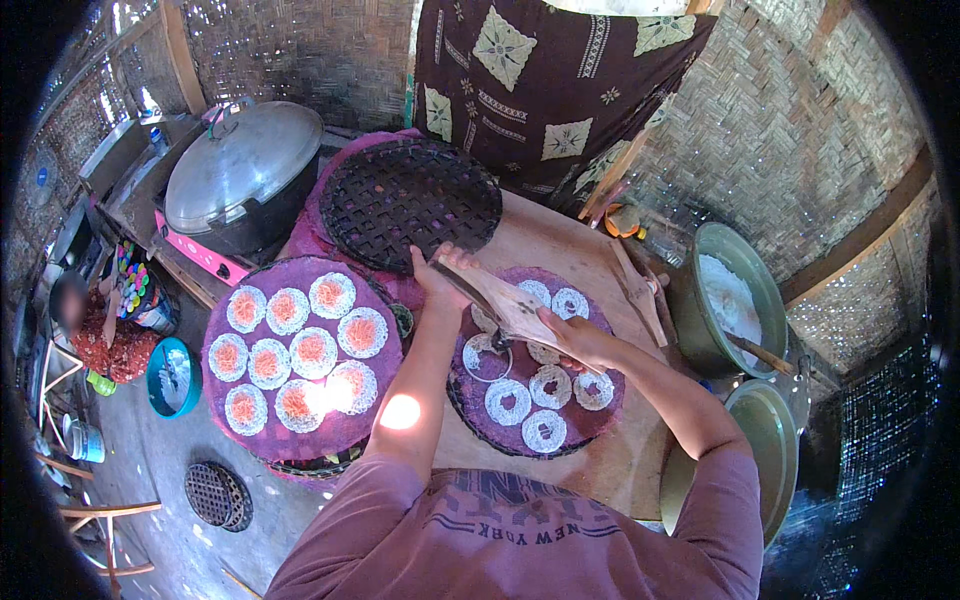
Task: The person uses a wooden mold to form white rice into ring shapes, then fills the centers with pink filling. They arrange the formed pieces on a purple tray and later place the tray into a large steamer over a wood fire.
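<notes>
L hand [442,277] & R hand [580,340] grasp wooden tool [512,308] btwn them, abv white rings [508,401].

The middle of the scene is taken up by a brown wooden table [640,465]. On it, a round tray [590,431] covered with purple cloth is set, and toward the far right a long wooden piece [636,290] is laid. At the left, a grey floor [150,475] is seen, on which a teal bowl [194,382] and, nearer, small dark baskets [215,495] are placed, well apart from each other.
</notes>
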The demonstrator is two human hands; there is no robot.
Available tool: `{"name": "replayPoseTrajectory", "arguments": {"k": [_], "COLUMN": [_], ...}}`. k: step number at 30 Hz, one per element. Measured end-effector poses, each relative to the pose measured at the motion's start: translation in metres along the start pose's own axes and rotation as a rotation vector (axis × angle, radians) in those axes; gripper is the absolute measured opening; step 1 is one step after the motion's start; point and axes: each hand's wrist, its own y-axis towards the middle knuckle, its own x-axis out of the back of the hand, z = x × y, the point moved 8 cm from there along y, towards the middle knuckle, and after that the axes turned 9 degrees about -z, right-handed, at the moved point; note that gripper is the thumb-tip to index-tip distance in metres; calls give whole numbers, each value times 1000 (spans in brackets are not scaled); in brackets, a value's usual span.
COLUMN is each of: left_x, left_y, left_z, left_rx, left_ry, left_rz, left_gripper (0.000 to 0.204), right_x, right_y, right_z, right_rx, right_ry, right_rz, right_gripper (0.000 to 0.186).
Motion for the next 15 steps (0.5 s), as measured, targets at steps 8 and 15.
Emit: {"name": "replayPoseTrajectory", "arguments": {"k": [8,15], "left_x": [25,17], "left_y": [-29,-35], "left_z": [11,-19], "left_rx": [-2,-57], "left_ry": [43,169], "left_rz": [-236,-306], "left_gripper": [67,69], "right_x": [-9,-43], "right_y": [-22,-15], "right_z": [-16,-13], "right_rx": [-37,-21], "right_ry": [-12,130], "right_rz": [31,7], "right_gripper": [86,81]}}
